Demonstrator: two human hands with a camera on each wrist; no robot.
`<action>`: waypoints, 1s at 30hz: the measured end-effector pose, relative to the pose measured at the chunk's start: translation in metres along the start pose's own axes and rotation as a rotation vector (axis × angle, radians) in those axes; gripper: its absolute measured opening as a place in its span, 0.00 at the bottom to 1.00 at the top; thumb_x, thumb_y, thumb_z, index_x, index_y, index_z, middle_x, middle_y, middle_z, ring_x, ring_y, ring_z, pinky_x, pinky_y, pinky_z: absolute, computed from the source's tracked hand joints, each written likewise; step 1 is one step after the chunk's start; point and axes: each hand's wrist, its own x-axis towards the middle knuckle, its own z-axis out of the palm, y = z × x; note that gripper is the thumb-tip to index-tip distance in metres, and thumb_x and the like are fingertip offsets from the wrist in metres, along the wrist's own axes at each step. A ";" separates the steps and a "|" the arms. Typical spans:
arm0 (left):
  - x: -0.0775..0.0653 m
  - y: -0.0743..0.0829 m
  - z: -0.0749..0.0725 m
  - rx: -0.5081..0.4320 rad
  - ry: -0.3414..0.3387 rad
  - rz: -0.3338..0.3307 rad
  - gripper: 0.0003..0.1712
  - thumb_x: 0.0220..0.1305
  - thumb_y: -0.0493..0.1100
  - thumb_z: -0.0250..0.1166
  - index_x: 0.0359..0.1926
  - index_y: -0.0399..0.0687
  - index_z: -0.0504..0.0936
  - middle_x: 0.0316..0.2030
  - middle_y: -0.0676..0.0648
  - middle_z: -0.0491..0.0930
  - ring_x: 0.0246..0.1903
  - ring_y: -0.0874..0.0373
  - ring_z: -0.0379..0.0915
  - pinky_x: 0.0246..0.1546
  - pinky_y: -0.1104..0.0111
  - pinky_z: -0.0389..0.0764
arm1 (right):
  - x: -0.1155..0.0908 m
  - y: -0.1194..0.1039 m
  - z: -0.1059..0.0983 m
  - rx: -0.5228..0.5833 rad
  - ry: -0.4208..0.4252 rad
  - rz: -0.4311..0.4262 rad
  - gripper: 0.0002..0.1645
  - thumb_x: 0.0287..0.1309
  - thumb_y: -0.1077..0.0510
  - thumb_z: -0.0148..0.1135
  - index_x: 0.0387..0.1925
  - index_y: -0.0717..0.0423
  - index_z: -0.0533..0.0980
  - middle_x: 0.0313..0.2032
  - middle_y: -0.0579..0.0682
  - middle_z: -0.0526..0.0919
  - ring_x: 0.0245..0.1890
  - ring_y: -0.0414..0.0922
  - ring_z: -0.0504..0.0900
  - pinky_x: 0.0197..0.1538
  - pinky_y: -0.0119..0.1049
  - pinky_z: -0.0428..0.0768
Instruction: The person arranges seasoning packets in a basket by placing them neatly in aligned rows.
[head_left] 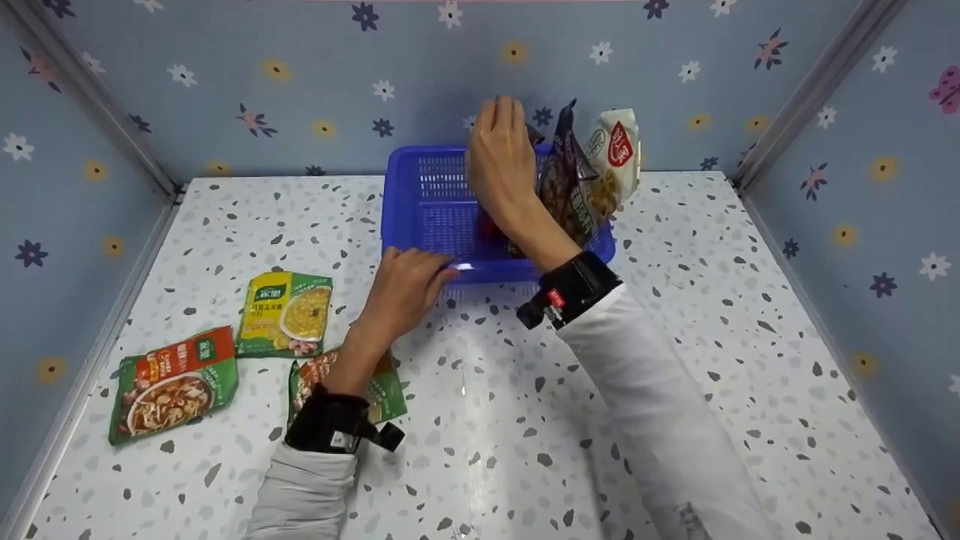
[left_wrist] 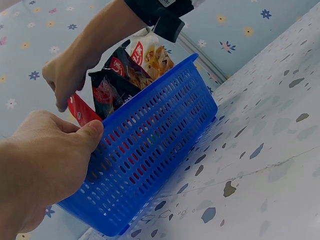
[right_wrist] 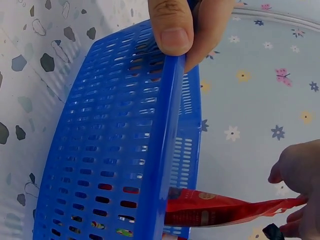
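A blue plastic basket (head_left: 420, 225) with slotted sides stands at the back middle of the table. My left hand (head_left: 405, 289) grips its front rim, the thumb (right_wrist: 175, 37) outside in the right wrist view. Over the basket, my right hand (head_left: 502, 157) pinches the top edge of a red packet (right_wrist: 220, 207); the packet's lower part is down inside the basket. In the head view that hand covers most of it. To its right, a black food packet (head_left: 566, 180) and a white packet with a red label (head_left: 619, 150) stand upright in the basket.
Left of the basket lie a yellow-green packet (head_left: 285, 313) and a red-green packet (head_left: 176, 386). Another green packet (head_left: 386, 390) is partly hidden under my left forearm. A flowered wall (head_left: 315, 90) rises right behind the basket, with side walls left and right.
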 end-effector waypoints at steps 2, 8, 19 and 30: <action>0.000 0.000 0.000 -0.002 0.017 0.014 0.20 0.86 0.53 0.63 0.58 0.43 0.91 0.50 0.40 0.95 0.48 0.40 0.91 0.49 0.49 0.75 | -0.004 0.000 -0.006 -0.020 0.020 -0.038 0.30 0.84 0.55 0.58 0.75 0.70 0.71 0.74 0.69 0.77 0.79 0.64 0.75 0.85 0.51 0.74; -0.001 -0.001 0.000 -0.026 0.040 0.022 0.18 0.85 0.50 0.65 0.58 0.43 0.91 0.50 0.38 0.95 0.49 0.38 0.91 0.50 0.48 0.76 | -0.022 0.003 -0.028 0.088 0.090 -0.147 0.37 0.84 0.44 0.62 0.77 0.66 0.71 0.79 0.68 0.75 0.83 0.67 0.71 0.89 0.60 0.65; 0.000 -0.001 -0.001 -0.037 0.020 -0.017 0.18 0.85 0.52 0.65 0.57 0.45 0.91 0.49 0.40 0.95 0.48 0.40 0.90 0.53 0.50 0.75 | -0.084 0.032 -0.046 0.448 0.218 -0.347 0.33 0.81 0.46 0.65 0.72 0.66 0.78 0.72 0.64 0.83 0.75 0.62 0.80 0.85 0.53 0.73; 0.000 0.001 0.001 -0.019 0.021 -0.008 0.20 0.84 0.53 0.64 0.59 0.44 0.91 0.50 0.40 0.95 0.46 0.41 0.90 0.49 0.51 0.74 | -0.144 0.067 -0.020 0.403 0.005 -0.478 0.37 0.79 0.42 0.68 0.75 0.63 0.77 0.70 0.63 0.85 0.71 0.61 0.84 0.79 0.56 0.80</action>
